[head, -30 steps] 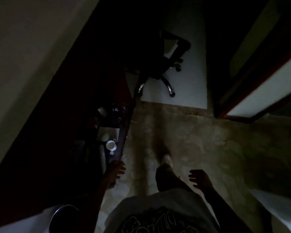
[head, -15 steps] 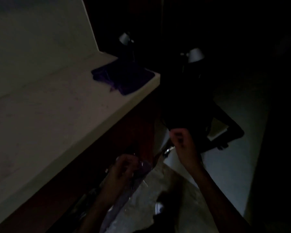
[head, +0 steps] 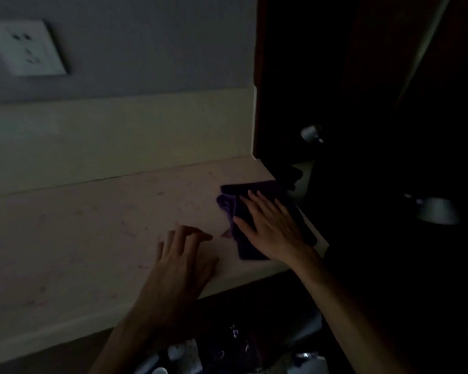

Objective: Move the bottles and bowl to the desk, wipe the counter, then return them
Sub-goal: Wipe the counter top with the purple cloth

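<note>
The scene is dim. A pale counter runs along the wall. A folded purple cloth lies at its right end. My right hand rests flat on the cloth, palm down, fingers spread and not curled around it. My left hand rests on the counter just left of the cloth, near the front edge. Its fingers are loosely bent and apart and it holds nothing. I cannot make out any bottles or a bowl on the counter.
A white wall socket sits above the cream backsplash. Right of the counter's end it is dark, with a silver lamp-like shade and a small silver knob. Dim clutter lies below the counter's front edge.
The view swung up from the floor to the counter. Both hands rose from low at my sides. The right hand now lies on the purple cloth and the left on the counter.
</note>
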Demonstrator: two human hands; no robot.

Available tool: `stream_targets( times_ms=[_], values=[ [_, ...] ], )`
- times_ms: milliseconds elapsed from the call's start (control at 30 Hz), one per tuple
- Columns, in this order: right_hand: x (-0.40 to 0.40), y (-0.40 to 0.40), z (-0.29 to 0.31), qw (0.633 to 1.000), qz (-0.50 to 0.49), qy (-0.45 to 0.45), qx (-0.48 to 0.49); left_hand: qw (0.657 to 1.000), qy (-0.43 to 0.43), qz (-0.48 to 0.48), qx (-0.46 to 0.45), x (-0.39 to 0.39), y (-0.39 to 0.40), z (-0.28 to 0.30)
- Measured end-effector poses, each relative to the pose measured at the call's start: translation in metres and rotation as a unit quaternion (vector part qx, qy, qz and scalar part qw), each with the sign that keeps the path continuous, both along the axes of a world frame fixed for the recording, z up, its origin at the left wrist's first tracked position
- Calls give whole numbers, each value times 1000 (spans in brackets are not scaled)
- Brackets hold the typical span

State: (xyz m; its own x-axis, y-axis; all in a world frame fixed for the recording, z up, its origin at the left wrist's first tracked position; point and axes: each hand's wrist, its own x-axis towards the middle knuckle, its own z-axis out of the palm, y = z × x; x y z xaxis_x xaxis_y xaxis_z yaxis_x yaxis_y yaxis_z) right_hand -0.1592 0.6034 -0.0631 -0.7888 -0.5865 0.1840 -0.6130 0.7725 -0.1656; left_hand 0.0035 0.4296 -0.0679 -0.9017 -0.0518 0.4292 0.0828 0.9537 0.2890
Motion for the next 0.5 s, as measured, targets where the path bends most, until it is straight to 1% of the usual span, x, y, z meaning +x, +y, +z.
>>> stream_targets(
  times_ms=[100, 167, 267, 400, 500],
  values=[
    [-10, 1, -1, 999, 37, -14, 19, 995, -6, 73, -73, -2, 7, -13],
    [-16, 1, 1, 998, 52, -21, 23, 990, -6, 104, -97, -6, 11, -13],
    [-32, -5, 6, 996, 69, -36, 33, 984, -8, 145, -99, -8, 15, -10],
    [-60, -18, 12, 994, 88, -56, 38, 979, -10, 174, -107, -4, 18, -7],
    [-60, -17, 13, 992, 98, -59, 52, 974, -28, 194, -112, -4, 22, -2]
  ],
)
